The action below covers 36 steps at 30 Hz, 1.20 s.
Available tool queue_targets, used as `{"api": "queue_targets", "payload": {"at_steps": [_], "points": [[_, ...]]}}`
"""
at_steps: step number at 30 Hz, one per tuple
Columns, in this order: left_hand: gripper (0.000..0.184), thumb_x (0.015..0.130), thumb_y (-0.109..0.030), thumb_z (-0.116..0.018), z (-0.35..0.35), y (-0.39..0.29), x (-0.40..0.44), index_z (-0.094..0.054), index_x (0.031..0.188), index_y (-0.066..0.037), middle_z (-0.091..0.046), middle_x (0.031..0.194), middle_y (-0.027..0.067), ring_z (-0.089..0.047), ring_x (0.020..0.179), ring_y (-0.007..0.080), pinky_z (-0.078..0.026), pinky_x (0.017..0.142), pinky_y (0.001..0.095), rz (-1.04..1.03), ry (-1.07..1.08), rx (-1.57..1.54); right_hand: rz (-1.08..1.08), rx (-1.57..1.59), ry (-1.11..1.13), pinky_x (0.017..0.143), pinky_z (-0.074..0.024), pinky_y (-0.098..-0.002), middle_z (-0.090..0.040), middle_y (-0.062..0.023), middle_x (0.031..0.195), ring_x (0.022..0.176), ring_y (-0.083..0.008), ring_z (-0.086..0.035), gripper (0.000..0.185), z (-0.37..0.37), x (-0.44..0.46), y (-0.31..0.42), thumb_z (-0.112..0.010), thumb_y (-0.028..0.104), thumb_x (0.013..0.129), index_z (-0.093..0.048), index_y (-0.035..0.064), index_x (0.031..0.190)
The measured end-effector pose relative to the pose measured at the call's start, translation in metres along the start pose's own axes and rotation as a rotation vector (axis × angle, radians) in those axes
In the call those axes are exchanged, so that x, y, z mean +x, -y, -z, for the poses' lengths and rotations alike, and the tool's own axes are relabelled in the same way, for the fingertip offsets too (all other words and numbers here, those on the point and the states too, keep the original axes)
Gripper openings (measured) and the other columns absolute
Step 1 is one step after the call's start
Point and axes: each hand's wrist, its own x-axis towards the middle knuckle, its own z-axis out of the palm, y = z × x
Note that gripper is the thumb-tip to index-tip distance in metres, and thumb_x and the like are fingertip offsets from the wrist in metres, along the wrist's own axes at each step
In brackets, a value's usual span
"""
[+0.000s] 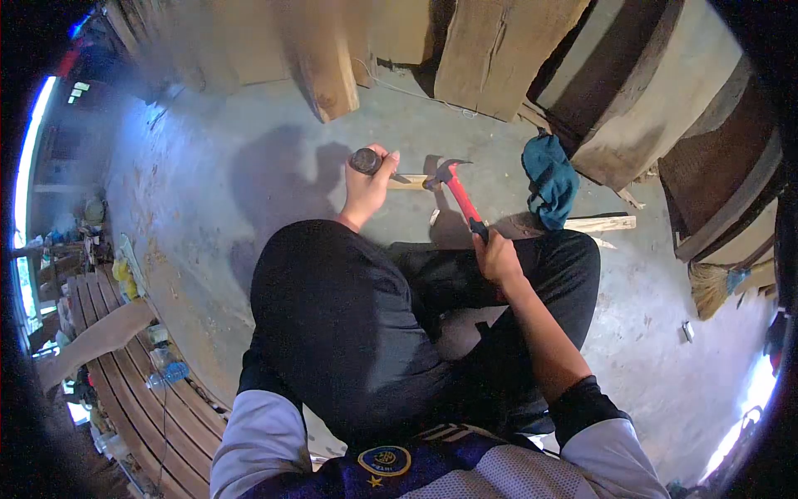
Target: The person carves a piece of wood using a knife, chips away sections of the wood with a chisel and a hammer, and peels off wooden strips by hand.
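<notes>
My left hand (366, 185) is closed round a tool with a dark round-ended handle (365, 161); a thin dark part of it shows by the fingers. Beyond the fingers, a short light wooden piece (409, 182) lies low over the floor. My right hand (500, 259) grips the black handle end of a red claw hammer (460, 193). The hammer's head is at the right end of the wooden piece; whether they touch cannot be made out. To the right of the hammer is a dark teal cloth (550, 179).
Large wooden slabs (490, 54) stand along the far side and right. A wood strip (600, 223) lies beyond my right knee. A straw broom (708, 289) is at the right, a slatted wooden bench (137, 374) at the left. My crossed legs (332, 308) are below my hands.
</notes>
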Motion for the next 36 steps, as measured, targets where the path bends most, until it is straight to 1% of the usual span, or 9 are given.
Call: {"api": "queue_targets", "payload": {"at_steps": [7,10,16,18,22,26,29,32,36], "points": [[0.025,0.090,-0.016,-0.066,0.001,0.004,-0.004,-0.057,0.071,-0.003,-0.058,0.064,-0.0004,-0.053,0.061,0.0065,-0.042,0.058,0.0247,-0.028,0.005,0.068,-0.059,0.011,0.007,0.076,-0.0502,-0.0565,-0.062,-0.0364,0.085,0.088,-0.0522,-0.061,0.044,0.005,-0.002,0.008,-0.053,0.038,0.095,-0.058,-0.0061,0.093],[0.025,0.090,-0.018,-0.067,0.001,-0.001,-0.006,-0.059,0.072,-0.003,-0.059,0.064,-0.0005,-0.052,0.061,0.0062,-0.042,0.058,0.0246,-0.004,0.018,0.085,-0.002,-0.027,-0.032,0.070,-0.0495,-0.0564,-0.060,-0.0354,0.079,0.082,-0.0520,-0.061,0.043,0.000,0.000,0.003,-0.053,0.035,0.096,-0.058,-0.0073,0.089],[0.026,0.088,-0.020,-0.069,-0.002,-0.005,-0.010,-0.059,0.071,-0.003,-0.056,0.062,-0.0009,-0.049,0.060,0.0062,-0.040,0.056,0.0261,0.015,0.011,0.064,-0.019,0.003,0.029,0.075,-0.0489,-0.0561,-0.061,-0.0357,0.084,0.087,-0.0519,-0.060,0.040,0.011,-0.005,0.012,-0.055,0.034,0.095,-0.058,-0.0054,0.096],[0.027,0.088,-0.019,-0.069,-0.004,-0.006,-0.010,-0.057,0.070,-0.002,-0.049,0.058,-0.0024,-0.043,0.058,0.0061,-0.037,0.052,0.0285,-0.017,-0.028,0.008,0.042,0.052,0.003,0.073,-0.0480,-0.0567,-0.061,-0.0348,0.082,0.084,-0.0518,-0.060,0.037,0.013,-0.008,0.012,-0.055,0.032,0.095,-0.057,-0.0055,0.094],[0.027,0.087,-0.018,-0.069,-0.002,-0.009,-0.009,-0.055,0.070,-0.001,-0.049,0.059,-0.0018,-0.043,0.059,0.0063,-0.037,0.053,0.0286,-0.053,0.001,0.006,0.215,0.116,-0.159,0.068,-0.0454,-0.0585,-0.060,-0.0327,0.076,0.079,-0.0523,-0.058,0.033,0.029,-0.025,0.030,-0.054,0.026,0.096,-0.057,-0.0053,0.088],[0.026,0.088,-0.016,-0.068,-0.001,-0.008,-0.011,-0.055,0.071,-0.001,-0.049,0.060,-0.0016,-0.043,0.060,0.0062,-0.038,0.054,0.0285,-0.027,0.019,0.016,0.163,0.126,-0.243,0.054,-0.0451,-0.0483,-0.058,-0.0286,0.067,0.066,-0.0485,-0.059,0.031,0.082,-0.059,0.088,-0.056,0.024,0.097,-0.054,-0.0036,0.083],[0.026,0.088,-0.016,-0.067,-0.003,-0.012,-0.011,-0.055,0.070,-0.001,-0.049,0.059,-0.0015,-0.044,0.060,0.0060,-0.038,0.054,0.0286,-0.042,0.013,-0.027,0.214,0.314,-0.248,0.048,-0.0417,-0.0393,-0.053,-0.0211,0.057,0.052,-0.0420,-0.055,0.025,0.115,-0.082,0.116,-0.057,0.020,0.096,-0.051,-0.0014,0.085],[0.024,0.087,-0.014,-0.068,-0.005,-0.020,-0.008,-0.056,0.070,-0.002,-0.050,0.059,-0.0024,-0.044,0.059,0.0068,-0.039,0.055,0.0289,0.012,-0.005,-0.049,0.390,0.181,-0.303,0.055,-0.0472,-0.0448,-0.059,-0.0248,0.070,0.064,-0.0453,-0.060,0.024,0.133,-0.096,0.123,-0.062,0.020,0.092,-0.050,-0.0005,0.098],[0.019,0.089,-0.016,-0.068,-0.003,-0.002,-0.009,-0.057,0.081,-0.003,-0.056,0.072,-0.0017,-0.049,0.066,0.0090,-0.045,0.061,0.0287,-0.142,0.021,0.040,0.363,0.005,-0.137,0.059,-0.0483,-0.0508,-0.060,-0.0245,0.073,0.069,-0.0467,-0.061,0.029,0.119,-0.090,0.120,-0.065,0.022,0.090,-0.048,0.0007,0.099]]}}
